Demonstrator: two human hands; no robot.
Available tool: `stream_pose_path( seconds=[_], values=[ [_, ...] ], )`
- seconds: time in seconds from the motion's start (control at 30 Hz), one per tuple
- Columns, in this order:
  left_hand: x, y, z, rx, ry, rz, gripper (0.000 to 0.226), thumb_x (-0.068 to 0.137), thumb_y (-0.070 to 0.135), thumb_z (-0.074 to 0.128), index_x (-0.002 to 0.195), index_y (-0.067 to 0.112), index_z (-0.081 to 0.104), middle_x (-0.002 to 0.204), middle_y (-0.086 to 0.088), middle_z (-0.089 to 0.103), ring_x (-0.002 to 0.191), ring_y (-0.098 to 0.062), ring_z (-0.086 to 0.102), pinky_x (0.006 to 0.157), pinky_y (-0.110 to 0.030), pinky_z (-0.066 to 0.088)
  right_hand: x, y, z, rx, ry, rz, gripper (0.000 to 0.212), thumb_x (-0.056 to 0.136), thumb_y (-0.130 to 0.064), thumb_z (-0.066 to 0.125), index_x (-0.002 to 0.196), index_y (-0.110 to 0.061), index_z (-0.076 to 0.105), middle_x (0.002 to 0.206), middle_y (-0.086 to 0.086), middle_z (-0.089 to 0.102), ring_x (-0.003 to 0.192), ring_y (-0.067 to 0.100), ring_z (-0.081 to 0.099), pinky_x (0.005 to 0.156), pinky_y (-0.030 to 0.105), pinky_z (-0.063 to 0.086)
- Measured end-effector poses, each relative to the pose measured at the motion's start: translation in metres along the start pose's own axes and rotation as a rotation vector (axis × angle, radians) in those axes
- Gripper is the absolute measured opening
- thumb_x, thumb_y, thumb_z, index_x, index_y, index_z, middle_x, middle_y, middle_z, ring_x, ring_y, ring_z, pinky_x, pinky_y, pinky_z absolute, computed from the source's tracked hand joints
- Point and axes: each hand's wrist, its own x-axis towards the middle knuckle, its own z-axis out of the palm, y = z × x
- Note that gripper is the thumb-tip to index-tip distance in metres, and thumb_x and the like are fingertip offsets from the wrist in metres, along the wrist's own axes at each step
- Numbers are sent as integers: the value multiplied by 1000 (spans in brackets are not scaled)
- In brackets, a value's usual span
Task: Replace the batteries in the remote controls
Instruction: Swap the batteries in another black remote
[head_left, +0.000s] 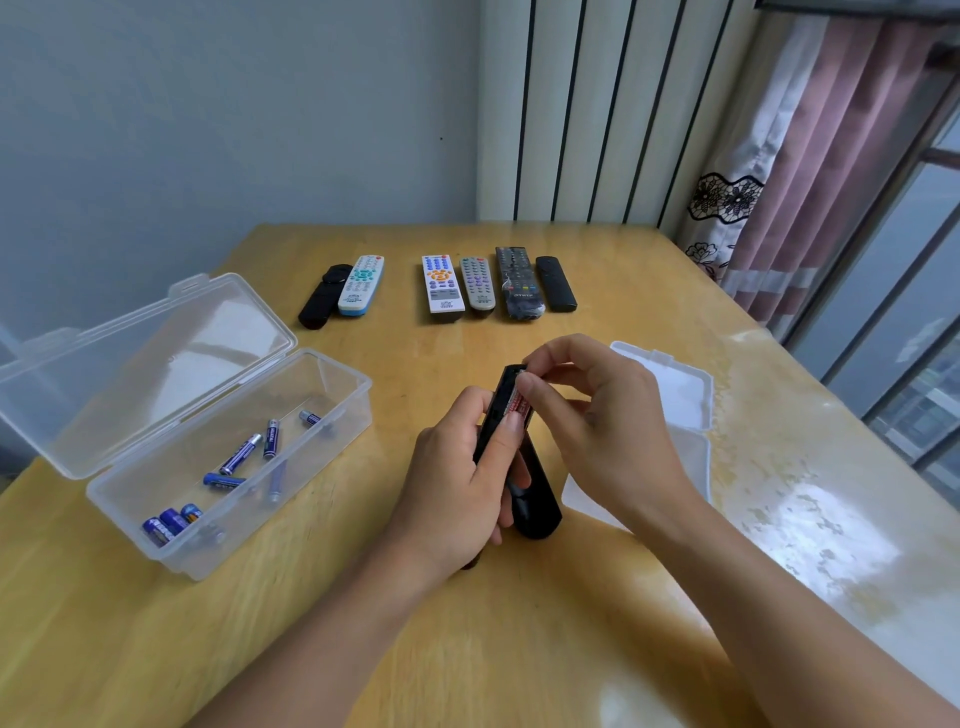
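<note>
My left hand (457, 483) grips a black remote (500, 402) held back side up above the table, its battery bay uncovered. A red and white battery (521, 406) sits in that bay, and my right hand (587, 415) pinches it with thumb and fingertips. A black cover piece (535, 499) lies on the table just below my hands. Blue batteries (244, 457) lie loose in a clear plastic box (332, 415) with its lid up, at the left.
Several other remotes (441, 283) lie in a row across the far part of the wooden table (519, 623). A second clear box (680, 395) sits behind my right hand. Curtains and a window stand at the right.
</note>
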Motion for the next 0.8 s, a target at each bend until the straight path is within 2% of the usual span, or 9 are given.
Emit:
stream_pose_path(
  seconds=[0.07,0.17,0.23,0.3,0.4,0.5,0.6,0.7,0.8],
  values=[
    [1,2,3,-22,2,-5,14,106,31,48,96,23,53,64,-5,65,41,-21,58,35,-31,46,1,-2,-3,79,-8,14,9,93,-16,71,86,-19,66,89,-9,72,92,4,71,70,22,56],
    [0,2,3,-57,-1,-30,15,107,32,48,98,21,54,64,-5,65,42,-22,58,36,-31,47,2,-2,-6,181,-54,46,8,94,-12,69,86,-13,67,95,-3,73,92,13,73,82,40,61],
    [-1,1,1,-69,2,-52,17,107,32,47,98,19,53,65,-6,65,42,-22,57,37,-32,47,3,0,-7,223,-113,61,8,95,-11,67,87,-9,66,100,0,73,93,16,74,86,45,60],
    [-1,0,-1,-89,7,-59,16,107,32,48,99,19,54,65,-8,65,42,-23,56,38,-33,47,2,0,-7,241,-118,51,8,94,-10,68,87,-9,67,101,-2,74,97,14,73,87,42,59],
    [3,2,-4,-130,21,-64,14,106,32,50,100,22,56,66,-9,65,45,-26,57,40,-34,48,2,0,-6,231,-27,-17,5,91,-11,73,87,-13,71,96,-7,75,99,11,72,80,29,60],
    [4,4,-4,-105,27,-49,14,105,33,52,100,21,56,66,-6,65,45,-25,58,39,-35,49,0,0,-5,236,34,-95,6,87,-10,77,88,-16,75,90,-9,76,93,18,73,79,25,59],
    [4,5,-3,-114,30,-44,20,102,39,55,99,19,56,66,-7,66,44,-26,58,38,-34,49,-1,0,-5,232,34,-142,12,83,-12,80,86,-22,76,86,-10,76,85,17,73,73,20,56],
    [6,4,-4,-115,35,-29,20,101,40,58,99,21,56,66,-5,66,44,-24,58,39,-32,49,1,0,-4,384,16,-39,15,82,-10,81,93,-18,76,86,-3,77,82,17,75,74,24,58],
    [7,-1,-4,-133,33,-51,12,97,27,67,99,26,55,64,-5,65,45,-21,58,41,-32,50,4,1,-5,505,17,33,11,82,-7,81,93,-9,77,84,3,78,75,16,74,71,25,57]
  ],
)
